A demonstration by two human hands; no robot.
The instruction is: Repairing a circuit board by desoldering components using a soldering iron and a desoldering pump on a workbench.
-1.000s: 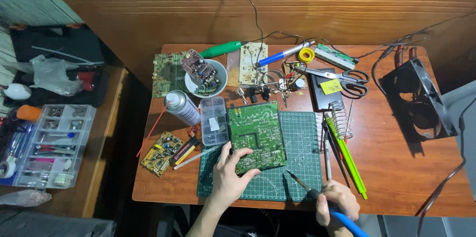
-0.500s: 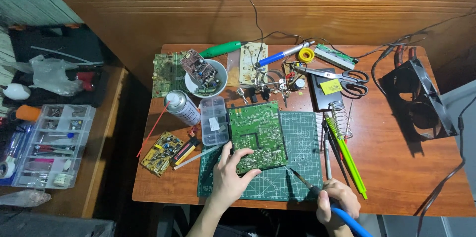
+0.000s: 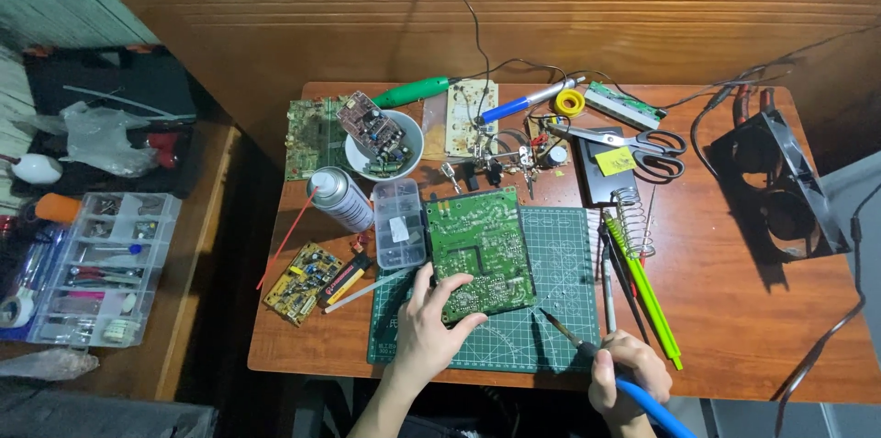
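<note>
A green circuit board (image 3: 480,251) lies on a green cutting mat (image 3: 551,337). My left hand (image 3: 431,326) rests on the board's near left corner and presses it down. My right hand (image 3: 624,378) grips a blue-handled soldering iron (image 3: 587,351) at the mat's near right corner. Its tip points up and left toward the board's near right corner and stops just short of it.
Around the mat lie a clear plastic box (image 3: 399,222), a spray can (image 3: 340,199), a white bowl of boards (image 3: 384,144), a yellow board (image 3: 302,282), scissors (image 3: 633,140), a green tool (image 3: 642,291) and a black fan (image 3: 780,186). A parts organizer (image 3: 101,264) sits left.
The right hand has shifted the soldering iron a little up and left, so its tip is closer to the board. The left hand stays on the board.
</note>
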